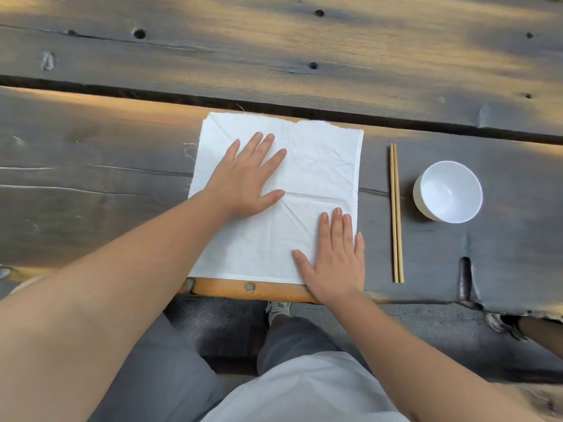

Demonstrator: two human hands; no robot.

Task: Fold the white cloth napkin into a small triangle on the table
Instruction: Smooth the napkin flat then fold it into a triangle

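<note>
Weathered grey plank worktop [91,184] under a head view, with the white cloth napkin [320,172] spread flat as 1 unfolded square at its near edge, chopsticks [397,213] and a white bowl [447,191] well apart to the right. Left hand [246,181] flat on the napkin's left half, fingers [268,147] straight, pointing at the far right corner, gripping nothing. Right hand [335,260] likewise flat on the near right corner, nearest to it; probably the hand to lift that corner along the diagonal toward the far left corner.

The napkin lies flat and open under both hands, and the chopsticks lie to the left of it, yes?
Not quite. The head view shows the chopsticks to the right of the napkin, beside the white bowl. Both hands, left and right, do press it flat.
</note>
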